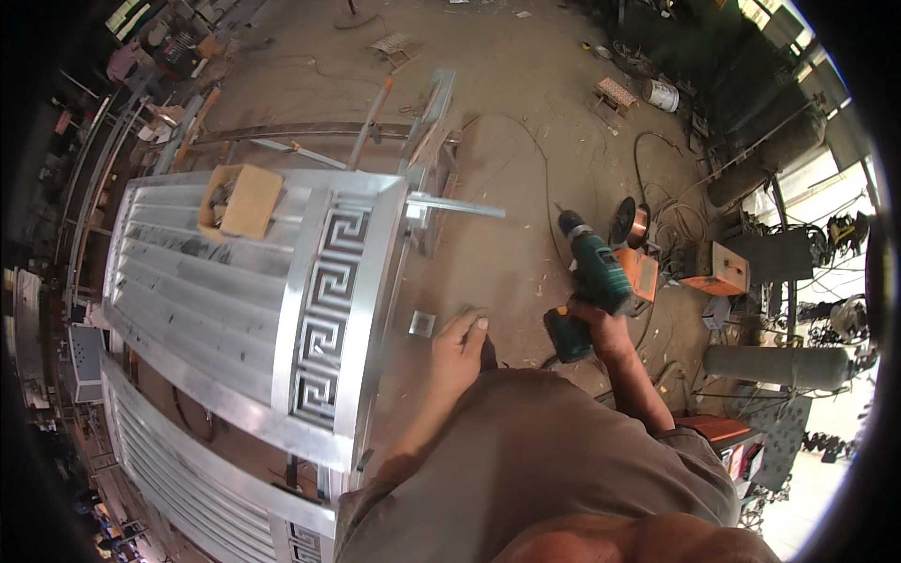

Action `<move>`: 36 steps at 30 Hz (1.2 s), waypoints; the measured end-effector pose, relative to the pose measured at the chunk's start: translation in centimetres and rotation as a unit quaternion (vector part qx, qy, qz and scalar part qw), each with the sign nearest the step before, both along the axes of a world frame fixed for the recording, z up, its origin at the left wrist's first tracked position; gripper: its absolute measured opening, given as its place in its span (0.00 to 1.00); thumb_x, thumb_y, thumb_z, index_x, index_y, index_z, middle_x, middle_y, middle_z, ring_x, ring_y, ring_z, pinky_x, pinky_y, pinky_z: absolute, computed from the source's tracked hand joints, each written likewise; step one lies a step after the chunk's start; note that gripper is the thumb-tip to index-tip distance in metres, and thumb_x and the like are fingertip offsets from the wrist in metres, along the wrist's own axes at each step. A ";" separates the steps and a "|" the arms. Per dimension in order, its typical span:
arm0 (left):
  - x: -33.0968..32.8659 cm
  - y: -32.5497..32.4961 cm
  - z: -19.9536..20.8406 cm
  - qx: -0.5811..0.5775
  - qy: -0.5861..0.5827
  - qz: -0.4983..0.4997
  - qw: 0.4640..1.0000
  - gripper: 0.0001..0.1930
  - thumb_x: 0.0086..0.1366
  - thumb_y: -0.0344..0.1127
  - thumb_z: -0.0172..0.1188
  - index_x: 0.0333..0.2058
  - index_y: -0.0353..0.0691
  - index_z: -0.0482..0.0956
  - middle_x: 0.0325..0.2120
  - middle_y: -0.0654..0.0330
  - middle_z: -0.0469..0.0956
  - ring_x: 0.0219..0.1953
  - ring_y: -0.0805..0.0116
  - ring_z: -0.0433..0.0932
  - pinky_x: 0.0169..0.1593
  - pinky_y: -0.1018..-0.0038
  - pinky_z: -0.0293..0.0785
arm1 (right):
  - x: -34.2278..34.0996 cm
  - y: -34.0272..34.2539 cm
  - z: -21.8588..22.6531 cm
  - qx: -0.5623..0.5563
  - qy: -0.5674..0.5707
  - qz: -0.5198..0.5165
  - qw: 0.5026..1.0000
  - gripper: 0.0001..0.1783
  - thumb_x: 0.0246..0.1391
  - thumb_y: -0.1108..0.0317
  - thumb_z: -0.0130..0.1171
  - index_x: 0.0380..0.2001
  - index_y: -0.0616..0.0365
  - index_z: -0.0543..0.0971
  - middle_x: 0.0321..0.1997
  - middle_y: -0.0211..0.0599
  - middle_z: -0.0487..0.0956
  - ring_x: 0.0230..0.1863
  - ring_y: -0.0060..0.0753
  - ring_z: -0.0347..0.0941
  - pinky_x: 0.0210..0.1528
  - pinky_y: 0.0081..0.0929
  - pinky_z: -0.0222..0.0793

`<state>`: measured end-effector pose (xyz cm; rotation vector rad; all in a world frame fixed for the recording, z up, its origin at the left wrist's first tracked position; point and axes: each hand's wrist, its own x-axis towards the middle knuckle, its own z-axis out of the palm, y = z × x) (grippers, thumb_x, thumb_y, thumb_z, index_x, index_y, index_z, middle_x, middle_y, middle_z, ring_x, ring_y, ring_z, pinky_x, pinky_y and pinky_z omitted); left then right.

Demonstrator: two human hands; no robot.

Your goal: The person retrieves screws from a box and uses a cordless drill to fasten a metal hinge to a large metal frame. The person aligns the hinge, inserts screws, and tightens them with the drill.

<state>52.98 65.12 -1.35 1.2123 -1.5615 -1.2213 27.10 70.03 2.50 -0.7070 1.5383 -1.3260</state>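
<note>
My right hand is wrapped round the handle of a green and black cordless drill, held up on the right with its bit pointing away from me. In front of my body my left hand is closed, thumb against curled fingers. What it pinches, if anything, is too small to make out. To its left lies a silver metal gate panel with horizontal slats and a Greek-key strip along its near side. An open cardboard box with small dark contents sits on the panel's far part.
A second slatted panel lies at the lower left. Metal bars and a trestle stand beyond the first panel. On the right are a wire spool, an orange machine, hoses, and a grey gas cylinder. A white bucket lies farther off.
</note>
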 end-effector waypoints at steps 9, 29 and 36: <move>-13.0 -16.8 -1.7 0.164 0.032 -0.011 0.986 0.14 0.73 0.39 0.62 0.50 0.36 0.81 0.36 0.61 0.84 0.36 0.74 0.81 0.42 0.73 0.78 | -16.9 -14.2 -2.0 -0.016 0.103 -0.053 0.993 0.31 0.45 0.70 0.71 0.56 0.59 0.77 0.39 0.30 0.79 0.40 0.30 0.77 0.43 0.30 0.74; -38.4 -45.0 -7.7 0.181 0.106 0.383 0.900 0.14 0.75 0.42 0.59 0.46 0.36 0.83 0.29 0.65 0.80 0.32 0.75 0.76 0.37 0.74 0.73 | -39.3 -67.8 -5.6 0.079 0.118 0.338 0.930 0.24 0.57 0.70 0.69 0.56 0.61 0.77 0.49 0.36 0.80 0.47 0.35 0.75 0.56 0.35 0.70; -40.8 -61.6 -11.6 0.197 0.166 0.394 0.882 0.15 0.74 0.43 0.60 0.45 0.35 0.82 0.30 0.62 0.81 0.33 0.74 0.76 0.39 0.73 0.74 | -40.9 -84.8 -5.8 0.056 0.080 0.394 0.914 0.22 0.54 0.73 0.68 0.52 0.61 0.77 0.43 0.34 0.80 0.43 0.32 0.76 0.49 0.34 0.73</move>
